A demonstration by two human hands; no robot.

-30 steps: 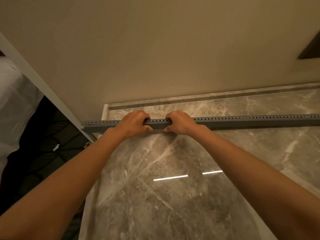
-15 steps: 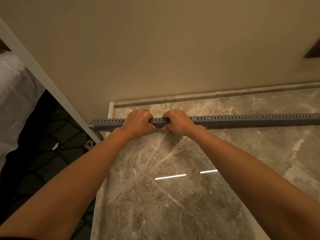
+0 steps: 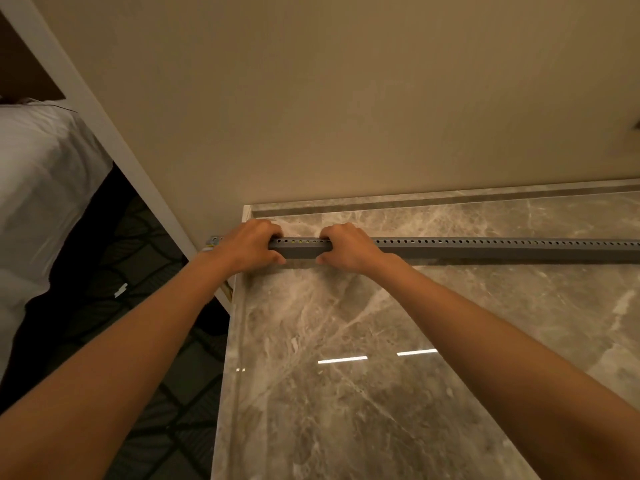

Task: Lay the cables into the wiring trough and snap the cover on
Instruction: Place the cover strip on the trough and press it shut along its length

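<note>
A long grey wiring trough [image 3: 485, 249] with a row of small holes along its top lies across the marble counter [image 3: 381, 341], running off the right edge of view. Its left end pokes past the counter's left edge. My left hand [image 3: 251, 245] grips the trough near that left end, fingers curled over the top. My right hand [image 3: 346, 247] grips it a hand's width to the right in the same way. Yellowish cable shows faintly through the holes between my hands. The cover sits on the trough as far as I can see.
A beige wall [image 3: 346, 116] rises close behind the counter. Left of the counter is a drop to a dark patterned floor [image 3: 138, 306], with a white-covered bed [image 3: 41, 185] beyond. A white door frame [image 3: 104, 126] runs diagonally at the left.
Both hands have slid left along the trough, toward its left end; the left hand now covers most of the overhanging end. The head has turned slightly.
</note>
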